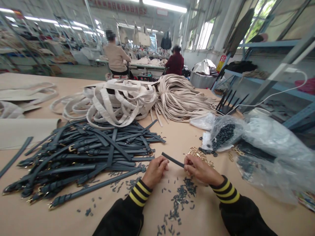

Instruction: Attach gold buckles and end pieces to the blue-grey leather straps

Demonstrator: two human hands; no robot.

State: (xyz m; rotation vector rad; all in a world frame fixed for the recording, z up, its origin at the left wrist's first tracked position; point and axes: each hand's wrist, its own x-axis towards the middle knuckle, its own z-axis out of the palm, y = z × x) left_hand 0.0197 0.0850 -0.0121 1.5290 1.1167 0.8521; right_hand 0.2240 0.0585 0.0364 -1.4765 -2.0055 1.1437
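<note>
A short dark grey strap (174, 160) spans the space between my hands, over the table. My left hand (155, 171) pinches it near its left end, the tip sticking out past the fingertips. At the strap's other end, my right hand (202, 169) has its fingers closed around it. Small dark cut pieces (180, 196) lie scattered on the table below and between my hands. Left of my left hand is a heap of dark straps with gold buckles (81, 154). Gold metal buckles (197, 152) lie just behind my right hand, partly hidden by it.
Behind the strap heap are loops of pale strapping (120, 101) and a tied bundle of beige strips (177, 98). On the right, a clear bag holds small black rings (223, 134), beside more plastic bags (273, 141). Two people sit at a farther worktable. Blue shelving (265, 83) stands at right.
</note>
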